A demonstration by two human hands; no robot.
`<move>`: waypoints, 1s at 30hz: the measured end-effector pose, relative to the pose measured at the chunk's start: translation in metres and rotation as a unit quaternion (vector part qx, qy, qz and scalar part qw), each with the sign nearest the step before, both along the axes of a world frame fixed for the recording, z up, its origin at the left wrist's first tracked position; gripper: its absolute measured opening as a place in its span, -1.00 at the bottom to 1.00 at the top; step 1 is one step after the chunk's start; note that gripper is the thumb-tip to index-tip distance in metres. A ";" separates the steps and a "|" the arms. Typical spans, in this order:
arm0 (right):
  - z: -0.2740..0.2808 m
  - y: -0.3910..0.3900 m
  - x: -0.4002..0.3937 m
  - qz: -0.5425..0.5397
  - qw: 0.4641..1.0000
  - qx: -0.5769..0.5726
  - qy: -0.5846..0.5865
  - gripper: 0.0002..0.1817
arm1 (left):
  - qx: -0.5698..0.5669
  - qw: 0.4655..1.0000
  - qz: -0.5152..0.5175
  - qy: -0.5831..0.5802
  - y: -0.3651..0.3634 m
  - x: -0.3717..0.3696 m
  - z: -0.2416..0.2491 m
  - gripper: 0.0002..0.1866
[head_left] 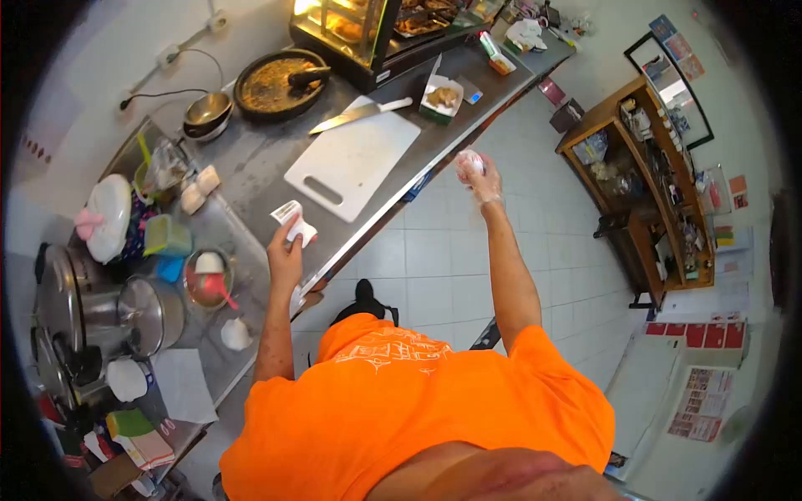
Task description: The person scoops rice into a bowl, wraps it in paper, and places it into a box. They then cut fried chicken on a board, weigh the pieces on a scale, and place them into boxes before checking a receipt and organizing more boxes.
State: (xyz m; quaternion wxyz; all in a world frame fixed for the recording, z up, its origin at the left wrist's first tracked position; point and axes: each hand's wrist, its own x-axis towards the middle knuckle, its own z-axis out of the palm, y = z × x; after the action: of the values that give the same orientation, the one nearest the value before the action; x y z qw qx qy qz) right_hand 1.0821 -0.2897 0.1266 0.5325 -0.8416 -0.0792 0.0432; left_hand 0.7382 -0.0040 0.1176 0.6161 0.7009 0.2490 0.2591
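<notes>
My left hand [286, 255] is closed on a small white packet [292, 221] with print on it, at the counter's front edge below the cutting board. Out over the floor, my right hand [483, 179] wears a clear plastic glove and is wrapped round a whitish and reddish bundle [470, 164]. The white cutting board [355, 159] lies on the metal counter, with a knife [359, 115] across its upper end. Beside the board's upper right corner stands an open box [441, 98] with food in it.
A stone mortar [280, 83] with a pestle and a lit food display case [342, 42] stand at the back. Pots [150, 316], bowls [209, 280] and tubs crowd the left. Across the tiled floor [434, 267] is a wooden shelf [647, 179].
</notes>
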 end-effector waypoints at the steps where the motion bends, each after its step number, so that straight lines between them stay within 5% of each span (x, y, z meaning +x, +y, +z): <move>1: -0.008 0.002 0.050 0.004 1.000 -0.007 0.004 -0.29 | -0.012 1.000 -0.017 -0.013 -0.009 0.033 0.002 -0.53; 4: -0.030 0.024 0.156 0.073 0.995 0.039 -0.059 -0.30 | -0.036 0.995 -0.090 0.002 -0.035 0.122 0.035 -0.52; 6: -0.021 0.048 0.210 0.081 0.983 -0.134 -0.099 -0.35 | -0.018 0.993 -0.120 0.011 -0.054 0.180 0.043 -0.51; 9: -0.030 0.096 0.275 0.129 0.963 -0.234 -0.030 -0.34 | -0.003 0.990 -0.136 -0.026 -0.084 0.267 0.014 -0.51; 11: -0.052 0.136 0.309 0.164 0.945 0.032 0.281 -0.51 | -0.016 0.991 -0.126 -0.039 -0.103 0.323 0.004 -0.51; 12: -0.062 0.150 0.324 0.271 0.939 -0.157 0.141 -0.54 | -0.054 0.990 -0.116 -0.054 -0.113 0.352 0.002 -0.51; 13: -0.071 0.158 0.332 0.364 0.871 -0.330 -0.013 -0.57 | -0.092 0.988 -0.103 -0.067 -0.123 0.380 0.000 -0.51; 17: -0.070 0.155 0.340 0.405 0.845 -0.341 -0.079 -0.61 | -0.172 0.983 -0.014 -0.058 -0.140 0.494 -0.035 -0.50; 19: -0.052 0.144 0.362 0.470 0.835 -0.246 -0.146 -0.63 | -0.195 0.978 0.071 -0.025 -0.140 0.541 -0.041 -0.50; 21: -0.024 0.130 0.391 0.463 0.842 -0.221 -0.166 -0.63 | -0.204 0.971 0.112 0.046 -0.131 0.566 -0.049 -0.51; 22: -0.018 0.127 0.414 0.442 0.869 -0.204 -0.090 -0.65 | 0.030 0.977 0.131 0.164 -0.124 0.564 -0.079 -0.51; 23: -0.014 0.118 0.440 0.408 0.893 -0.189 -0.018 -0.67 | 0.265 0.919 0.132 0.261 -0.117 0.567 -0.095 -0.51; 27: -0.025 0.075 0.546 0.257 0.948 -0.154 -0.105 -0.66 | 0.177 0.875 0.259 0.369 -0.137 0.574 -0.048 -0.58; 30: -0.031 0.038 0.633 0.113 0.977 -0.123 -0.135 -0.65 | 0.242 0.879 0.303 0.276 -0.141 0.563 -0.094 -0.64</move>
State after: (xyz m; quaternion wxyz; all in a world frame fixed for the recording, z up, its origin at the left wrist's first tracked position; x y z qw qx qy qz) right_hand 1.7150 -0.2513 0.0954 0.4006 -0.8847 -0.2385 -0.0016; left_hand 1.3011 -0.1447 0.0235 0.2246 0.7615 0.5389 0.2816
